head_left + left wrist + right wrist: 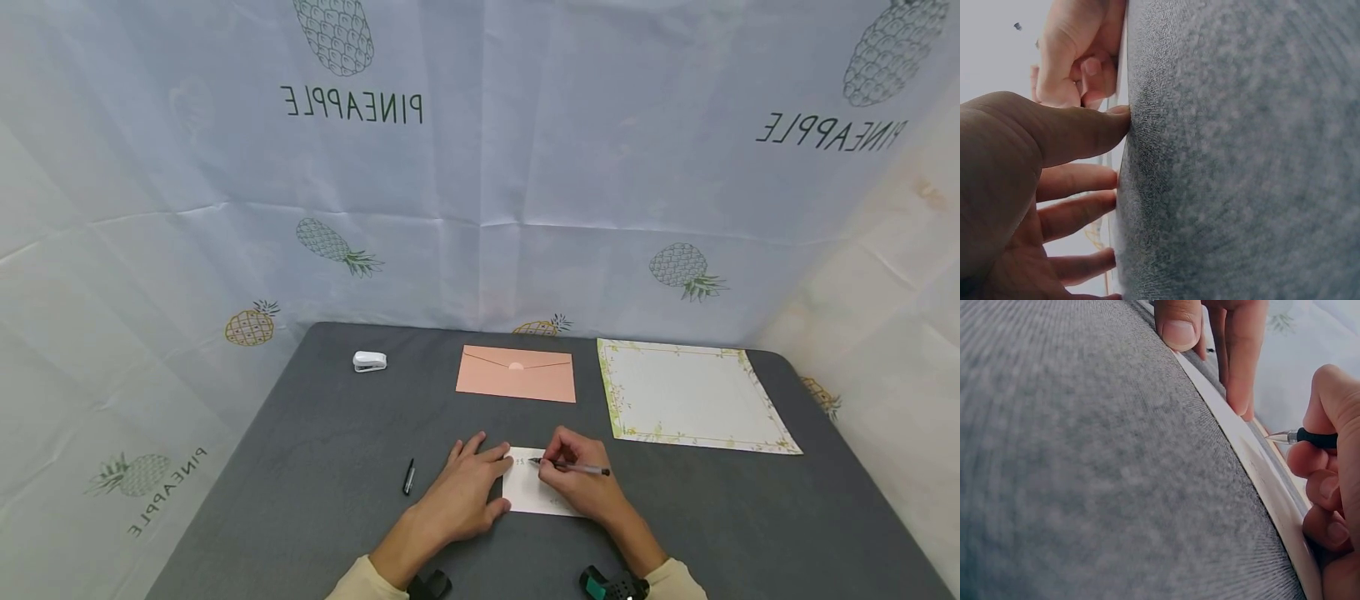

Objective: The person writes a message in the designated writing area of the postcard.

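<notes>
A small white card (534,493) with some handwriting near its top and bottom lies on the grey table. My right hand (585,475) pinches a pen (588,469) over it, the tip close to the upper writing. In the right wrist view the pen's metal tip and black grip (1316,438) show, the tip looking slightly off the card. My left hand (463,492) lies spread at the card's left edge, its thumb and fingertips touching it. Left of that hand lies a black pen cap (408,477).
A pink envelope (517,375) lies behind the card. At the back left stands a white stapler (369,361). A large white sheet with a floral border (690,396) occupies the back right. A pineapple-print curtain (480,167) hangs behind the table.
</notes>
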The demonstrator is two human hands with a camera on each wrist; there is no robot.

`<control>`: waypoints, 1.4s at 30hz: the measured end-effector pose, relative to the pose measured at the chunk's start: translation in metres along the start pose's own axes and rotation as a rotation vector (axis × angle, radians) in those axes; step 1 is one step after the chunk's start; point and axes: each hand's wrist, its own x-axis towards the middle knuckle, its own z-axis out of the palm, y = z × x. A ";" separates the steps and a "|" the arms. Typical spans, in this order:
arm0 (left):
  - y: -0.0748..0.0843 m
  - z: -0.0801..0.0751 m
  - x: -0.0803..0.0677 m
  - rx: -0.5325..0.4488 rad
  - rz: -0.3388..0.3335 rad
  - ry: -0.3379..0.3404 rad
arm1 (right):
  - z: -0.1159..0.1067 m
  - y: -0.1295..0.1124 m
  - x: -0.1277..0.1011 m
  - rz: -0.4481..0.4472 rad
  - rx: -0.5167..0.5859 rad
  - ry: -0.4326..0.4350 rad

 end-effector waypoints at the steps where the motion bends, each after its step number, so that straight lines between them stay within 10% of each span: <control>1: 0.000 0.000 0.000 -0.001 0.000 0.000 | 0.000 0.000 0.000 0.001 -0.005 0.001; 42: 0.000 0.001 -0.001 0.025 0.015 0.019 | 0.003 -0.001 0.000 -0.040 -0.079 0.013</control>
